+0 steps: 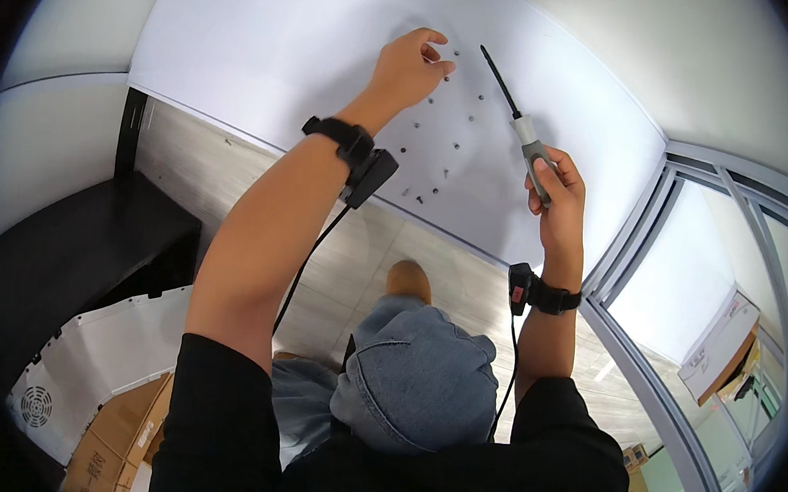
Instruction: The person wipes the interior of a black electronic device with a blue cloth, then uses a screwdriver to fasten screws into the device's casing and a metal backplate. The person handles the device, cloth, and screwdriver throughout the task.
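My right hand (558, 180) grips a screwdriver (533, 144) by its grey handle, the black shaft slanting up and to the left over the white table (271, 45). The shaft's tip is apart from the screws. My left hand (411, 64) is at the far end of two rows of small dark screws (457, 145), its thumb and forefinger spread apart with nothing visible between them. One screw (457, 53) sits just beside these fingertips. Several more screws run down toward the near edge, where one (420, 199) lies on its side.
Both wrists wear black straps with small boxes and cables. A grey metal frame (632, 235) borders the table's right side. At lower left are a black bench (76, 224), a white perforated panel (122, 341) and a cardboard box (111, 436). Another carton (720, 347) stands at right.
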The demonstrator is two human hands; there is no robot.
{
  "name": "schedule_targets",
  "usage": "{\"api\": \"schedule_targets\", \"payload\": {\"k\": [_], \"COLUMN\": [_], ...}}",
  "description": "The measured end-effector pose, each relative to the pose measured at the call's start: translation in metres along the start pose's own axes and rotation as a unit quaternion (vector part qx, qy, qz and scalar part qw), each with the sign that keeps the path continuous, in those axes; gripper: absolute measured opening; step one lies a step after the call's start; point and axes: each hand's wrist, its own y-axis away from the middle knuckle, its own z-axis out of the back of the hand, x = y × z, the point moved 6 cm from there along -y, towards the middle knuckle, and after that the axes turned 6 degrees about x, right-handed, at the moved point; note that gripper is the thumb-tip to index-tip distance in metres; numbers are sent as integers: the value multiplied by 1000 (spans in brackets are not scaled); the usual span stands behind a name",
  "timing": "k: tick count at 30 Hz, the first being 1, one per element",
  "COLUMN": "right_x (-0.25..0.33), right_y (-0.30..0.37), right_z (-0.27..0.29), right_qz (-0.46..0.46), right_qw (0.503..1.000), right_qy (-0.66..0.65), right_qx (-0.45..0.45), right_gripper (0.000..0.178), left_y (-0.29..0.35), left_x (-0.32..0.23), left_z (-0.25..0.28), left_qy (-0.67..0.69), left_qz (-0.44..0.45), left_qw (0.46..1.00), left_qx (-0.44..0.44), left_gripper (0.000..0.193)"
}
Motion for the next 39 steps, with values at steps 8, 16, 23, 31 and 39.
{"api": "schedule_targets", "payload": {"k": [8, 16, 23, 31, 39], "right_x": [5, 23, 44, 54, 39], "right_y": [-5, 2, 23, 86, 130], "right_z": [6, -46, -157, -302, -395], "right_qz": [-3, 14, 40, 96, 130], "right_qw": [1000, 985, 922, 818, 725], "right_qy": [27, 147, 247, 318, 384], "right_qx": [1, 90, 296, 468, 557], "right_gripper": [25, 31, 34, 32, 32], "left_y": [-30, 31, 188, 348, 438], "left_x": [7, 33, 64, 99, 136], "left_z": [-16, 31, 115, 189, 209], "left_qy": [-110, 428, 663, 700, 717], "left_qz": [-27, 97, 80, -26, -87], "left_qw": [993, 898, 738, 664, 594], "left_qx": [-26, -22, -99, -262, -354], "left_gripper": [15, 11, 9, 13, 14]}}
